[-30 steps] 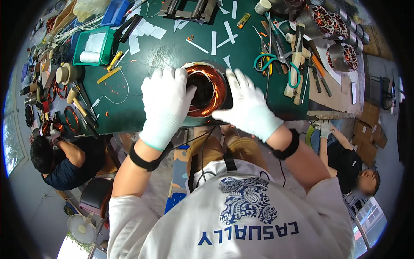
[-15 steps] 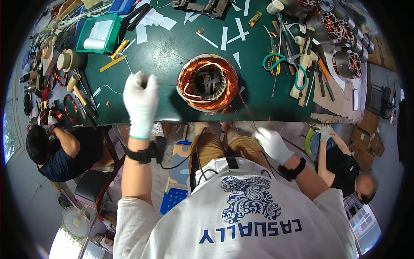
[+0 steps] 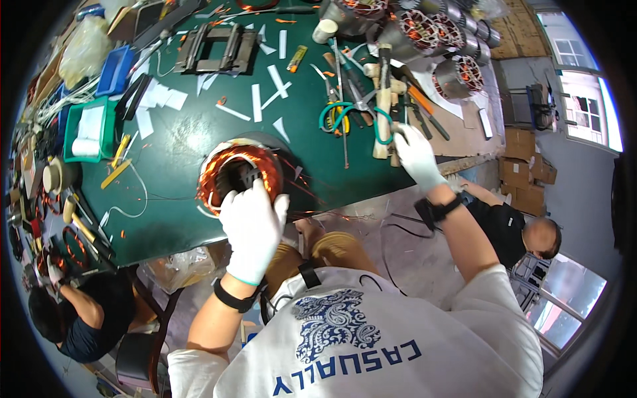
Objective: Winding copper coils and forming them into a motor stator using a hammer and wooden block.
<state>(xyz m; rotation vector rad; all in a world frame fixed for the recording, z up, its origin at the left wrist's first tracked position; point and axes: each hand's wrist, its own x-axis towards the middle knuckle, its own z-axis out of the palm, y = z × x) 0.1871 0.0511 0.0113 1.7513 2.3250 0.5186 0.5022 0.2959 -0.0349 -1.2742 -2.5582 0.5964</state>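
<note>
A motor stator (image 3: 207,174) wound with copper wire stands near the table's front edge, left of the middle. My left hand (image 3: 251,222), in a white glove, grips its near rim, with fingers curled over the winding and thumb out to the right. The left hand hides part of the near winding. Loose red-brown wires (image 3: 302,186) trail from the stator to the right. My right hand (image 3: 417,156), also gloved, reaches over the table's right part, fingers stretched out beside the teal-handled scissors (image 3: 382,130); I cannot tell whether they touch.
Wooden-handled tools and pliers lie around the scissors. Several wound stators (image 3: 458,78) crowd the back right. A green tray (image 3: 106,149), paper strips (image 3: 257,103) and a metal frame (image 3: 215,50) lie further back. Two people work at the left (image 3: 86,318) and right (image 3: 501,225).
My left hand has come from the bare table left of the stator onto its near rim. My right hand has moved from beside my lap to the scissors. The view has turned to the right.
</note>
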